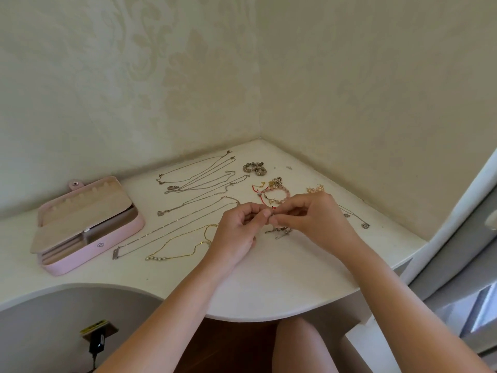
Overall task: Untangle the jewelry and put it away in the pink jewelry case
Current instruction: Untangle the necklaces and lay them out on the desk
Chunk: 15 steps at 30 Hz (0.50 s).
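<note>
Both left hand (236,230), right hand (318,217) pinch jewelry (272,214) | case (118,232) near table (269,292) edge

No word, brand or number can be read anywhere in the view. The nearest thing to print is a yellow strip (97,324) with dark marks on a small wooden plate at the lower left, above a black plug (97,341). The marks are too small and blurred to make out.

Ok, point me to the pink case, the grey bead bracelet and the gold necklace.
pink case (121,236), head view, its pink front wall.
grey bead bracelet (258,172), head view, beads on near side.
gold necklace (155,258), head view, pearl row at left end.
</note>
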### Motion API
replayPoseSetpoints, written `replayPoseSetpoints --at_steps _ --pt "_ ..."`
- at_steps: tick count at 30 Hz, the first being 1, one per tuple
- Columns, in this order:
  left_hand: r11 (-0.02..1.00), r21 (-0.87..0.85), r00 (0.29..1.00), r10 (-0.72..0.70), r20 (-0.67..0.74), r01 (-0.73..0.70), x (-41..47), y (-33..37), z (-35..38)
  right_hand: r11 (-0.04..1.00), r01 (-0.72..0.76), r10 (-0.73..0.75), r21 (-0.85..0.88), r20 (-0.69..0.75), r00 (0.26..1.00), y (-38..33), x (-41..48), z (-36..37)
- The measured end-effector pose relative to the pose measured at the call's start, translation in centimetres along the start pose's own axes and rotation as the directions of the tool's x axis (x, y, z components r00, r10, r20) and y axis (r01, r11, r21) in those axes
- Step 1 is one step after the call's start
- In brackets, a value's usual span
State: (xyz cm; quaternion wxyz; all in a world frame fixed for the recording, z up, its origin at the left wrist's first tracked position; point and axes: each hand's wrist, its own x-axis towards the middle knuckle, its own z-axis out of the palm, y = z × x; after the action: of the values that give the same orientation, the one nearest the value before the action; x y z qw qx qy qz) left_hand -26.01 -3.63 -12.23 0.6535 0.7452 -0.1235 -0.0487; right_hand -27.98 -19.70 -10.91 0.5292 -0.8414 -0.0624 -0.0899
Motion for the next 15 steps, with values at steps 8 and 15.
replayPoseSetpoints --at_steps 8,15 --pt "1.000 0.029 1.000 0.003 -0.025 -0.002 0.2 -0.3 -0.1 0.981 -0.109 0.119 0.164 -0.058 0.991 0.2 -0.2 1.2" --pt "0.996 0.074 0.996 0.043 0.084 -0.049 -0.1 0.0 0.2 0.965 -0.124 0.134 0.231 -0.030 0.991 0.3 -0.1 1.4"
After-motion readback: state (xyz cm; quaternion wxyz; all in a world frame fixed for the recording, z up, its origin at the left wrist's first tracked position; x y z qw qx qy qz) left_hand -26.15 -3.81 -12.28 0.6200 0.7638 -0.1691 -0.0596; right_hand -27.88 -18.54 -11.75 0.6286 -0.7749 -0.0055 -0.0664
